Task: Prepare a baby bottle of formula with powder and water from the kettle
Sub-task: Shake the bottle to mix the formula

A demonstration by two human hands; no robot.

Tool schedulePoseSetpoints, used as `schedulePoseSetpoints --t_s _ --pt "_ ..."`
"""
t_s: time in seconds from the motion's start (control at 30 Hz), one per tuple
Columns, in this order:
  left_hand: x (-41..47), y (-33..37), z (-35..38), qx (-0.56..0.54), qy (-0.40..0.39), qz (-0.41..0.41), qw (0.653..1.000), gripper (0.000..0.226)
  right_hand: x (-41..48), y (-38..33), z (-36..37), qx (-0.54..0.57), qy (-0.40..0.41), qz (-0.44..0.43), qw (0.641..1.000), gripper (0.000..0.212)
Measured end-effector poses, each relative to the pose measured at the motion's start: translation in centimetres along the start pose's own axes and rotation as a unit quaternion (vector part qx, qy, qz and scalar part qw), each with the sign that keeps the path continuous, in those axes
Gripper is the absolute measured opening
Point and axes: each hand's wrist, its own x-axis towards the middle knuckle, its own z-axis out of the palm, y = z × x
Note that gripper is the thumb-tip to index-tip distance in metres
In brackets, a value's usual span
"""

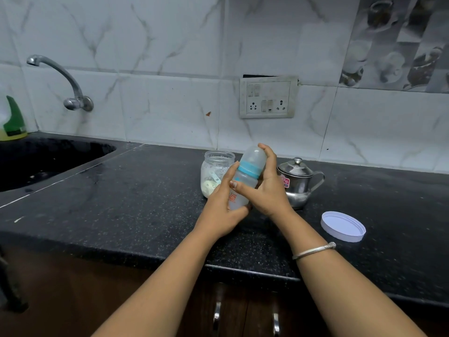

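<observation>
A translucent baby bottle [247, 177] with a blue collar and a frosted cap is held tilted above the black counter [126, 203]. My left hand [220, 210] grips its lower body. My right hand [267, 188] wraps round the cap and the upper body from the right. Behind the bottle stands an open glass jar [215, 171] with pale powder and a scoop inside. A small steel kettle [300, 182] with a lid stands to the right, partly hidden by my right hand.
The jar's white lid [343, 226] lies upside down on the counter at the right. A sink [43, 159] with a wall tap [60, 79] is at the left, beside a green-capped bottle [13, 122]. A socket panel [268, 97] is on the tiled wall.
</observation>
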Motion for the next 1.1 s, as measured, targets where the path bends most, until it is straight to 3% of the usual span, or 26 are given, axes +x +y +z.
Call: schedulePoseSetpoints --t_s 0.27,0.53,0.63,0.73,0.83,0.9,1.0,1.1 --pt "-0.2 0.3 0.0 -0.007 0.023 0.014 1.0 0.086 -0.2 -0.3 0.5 0.013 0.0 -0.008 1.0 0.092" --pt "-0.1 0.3 -0.1 0.032 0.076 -0.009 0.997 0.086 0.3 0.3 0.6 0.093 0.025 0.06 0.994 0.097" --pt "-0.1 0.1 0.0 0.03 0.111 0.009 0.993 0.094 0.7 0.0 0.4 0.205 0.086 0.141 0.965 0.088" --pt "-0.1 0.2 0.1 0.002 0.135 0.039 0.99 0.09 1.0 -0.9 0.3 0.353 0.12 0.22 0.902 0.056" --pt "-0.2 0.3 0.2 -0.024 0.168 0.065 0.983 0.08 1.2 -1.3 0.3 0.419 0.097 0.269 0.862 0.024" --pt "-0.1 0.1 0.3 -0.021 0.185 0.077 0.979 0.071 1.2 -1.5 0.2 0.448 0.075 0.297 0.84 0.021" --pt "-0.1 0.0 0.3 0.011 0.181 0.096 0.979 0.058 1.2 -1.5 0.1 0.463 0.074 0.296 0.832 0.024" --pt "-0.1 -0.1 0.3 0.024 0.179 0.095 0.979 0.055 1.2 -1.4 0.1 0.441 0.093 0.275 0.849 0.027"
